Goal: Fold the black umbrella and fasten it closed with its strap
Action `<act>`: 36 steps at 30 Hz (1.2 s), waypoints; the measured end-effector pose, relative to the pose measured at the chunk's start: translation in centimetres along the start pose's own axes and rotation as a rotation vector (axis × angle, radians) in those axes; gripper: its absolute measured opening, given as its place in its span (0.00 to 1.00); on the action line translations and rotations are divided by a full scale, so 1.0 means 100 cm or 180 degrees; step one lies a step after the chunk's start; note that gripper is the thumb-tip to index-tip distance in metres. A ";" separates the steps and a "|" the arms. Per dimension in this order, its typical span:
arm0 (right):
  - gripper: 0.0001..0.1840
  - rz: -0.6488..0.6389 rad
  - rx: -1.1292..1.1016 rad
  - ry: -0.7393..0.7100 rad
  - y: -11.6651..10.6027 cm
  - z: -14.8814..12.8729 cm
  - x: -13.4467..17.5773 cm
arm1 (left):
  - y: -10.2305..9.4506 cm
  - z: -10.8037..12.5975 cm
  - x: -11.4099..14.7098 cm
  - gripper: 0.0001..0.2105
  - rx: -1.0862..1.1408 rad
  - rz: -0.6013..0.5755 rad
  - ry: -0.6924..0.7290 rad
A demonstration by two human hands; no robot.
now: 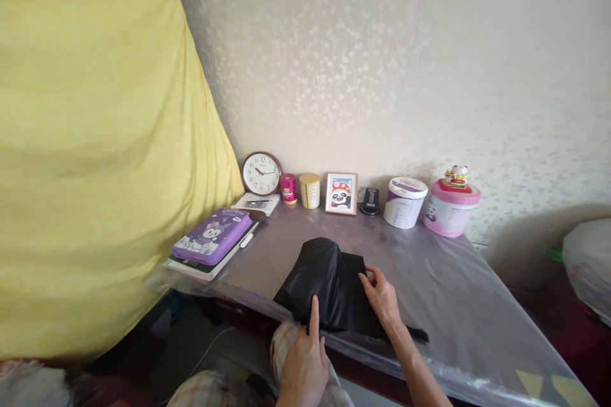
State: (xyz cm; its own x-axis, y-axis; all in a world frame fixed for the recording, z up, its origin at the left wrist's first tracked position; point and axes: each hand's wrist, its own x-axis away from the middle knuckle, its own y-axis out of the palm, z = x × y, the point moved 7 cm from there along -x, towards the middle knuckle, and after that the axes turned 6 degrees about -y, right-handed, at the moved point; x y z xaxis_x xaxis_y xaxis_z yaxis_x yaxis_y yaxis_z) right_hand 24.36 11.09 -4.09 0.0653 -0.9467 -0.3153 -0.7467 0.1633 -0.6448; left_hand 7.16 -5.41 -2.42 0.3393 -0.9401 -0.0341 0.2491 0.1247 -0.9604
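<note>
A black piece of thin, slightly shiny cloth (312, 276) lies in pleated folds at the table's front edge; the frame does not show for certain what it is, though it resembles a folded umbrella. From its right side a narrow black end (419, 334) sticks out. My right hand (382, 296) pinches the cloth's right edge between thumb and fingers. My left hand (305, 356) is at the near edge, its index finger stretched out over the cloth and the other fingers bent and partly hidden. I cannot tell how firmly that finger touches.
Clear plastic covers the table (429, 286). On the left, a purple case (212, 236) lies on books. Along the wall stand a clock (262, 173), a pink can (288, 189), a yellow-lidded tin (310, 191), a panda picture (341, 193), a white tub (405, 203) and a pink-lidded tub (451, 208).
</note>
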 end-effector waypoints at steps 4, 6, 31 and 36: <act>0.20 -0.0292 0.0139 0.0012 0.004 0.002 0.001 | 0.000 0.000 0.000 0.31 -0.0027 -0.0047 -0.0026; 0.20 -0.0348 0.0066 0.0032 0.003 0.004 -0.001 | 0.000 0.000 0.000 0.31 -0.0041 -0.0071 -0.0034; 0.23 -0.0785 -0.1695 0.0216 0.097 -0.109 -0.035 | 0.016 -0.019 -0.007 0.27 0.0468 -0.0808 -0.0185; 0.25 -0.0841 -0.0977 0.0034 0.099 -0.113 -0.038 | 0.018 -0.023 -0.006 0.28 0.0462 -0.0768 -0.0233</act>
State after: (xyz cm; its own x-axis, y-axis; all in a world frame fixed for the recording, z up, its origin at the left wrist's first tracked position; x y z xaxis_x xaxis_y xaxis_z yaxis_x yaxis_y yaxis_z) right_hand 9.20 13.13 -1.45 0.2758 -0.9481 -0.1583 -0.8682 -0.1750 -0.4643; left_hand 5.34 -5.33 -4.75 0.3177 -0.9233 0.2156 0.4558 -0.0506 -0.8886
